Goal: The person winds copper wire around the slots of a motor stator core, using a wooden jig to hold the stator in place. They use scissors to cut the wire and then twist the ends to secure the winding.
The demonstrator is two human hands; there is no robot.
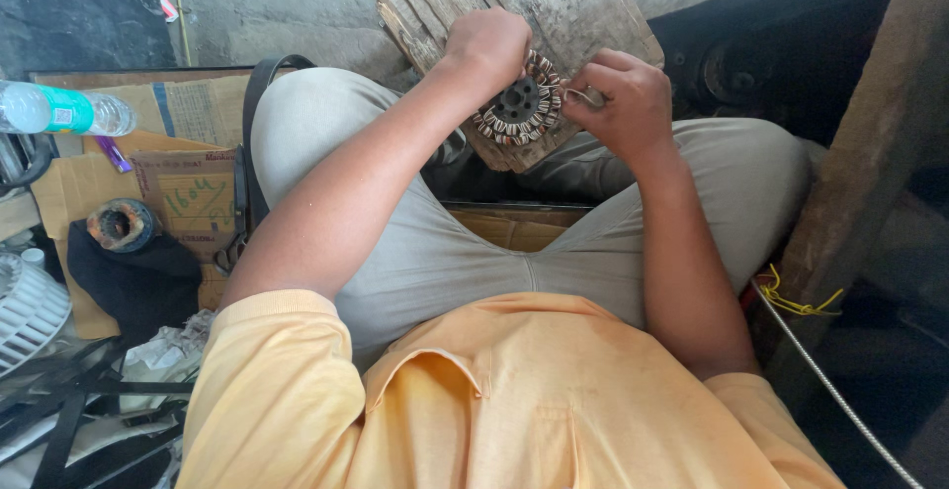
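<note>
While you sat cross-legged with the worn wooden block [554, 0] propped against your knees, the round wound stator [521, 110] lay flat on the block's near end, and both your hands were on it. Your left hand [486, 44] was curled shut over the far-left rim of the stator, pressing it down onto the block. Your right hand [623, 103] was closed at the stator's right edge, its fingertips pinched on something small and pale there; what it was, I could not tell.

As to progress, my judgement is that the winding was far along: every part of the ring that showed carried coils, with no bare pole among them. The part under your left hand was hidden, so I could not say the ring was complete. Whatever remained seemed to be at the right edge of the stator, where your fingers were working.

The stator itself looked like a dark metal hub with small holes around a central bore, ringed by tight bundles of coppery-brown wire banded with white, closely packed and even.

Well left of the stator, beyond your thigh, a dark ring-shaped part [121, 224] sat on flattened cardboard [188, 197], and a clear plastic bottle [59, 110] lay farther left. A yellow cord [796, 301] trailed on the floor to the stator's lower right.
</note>
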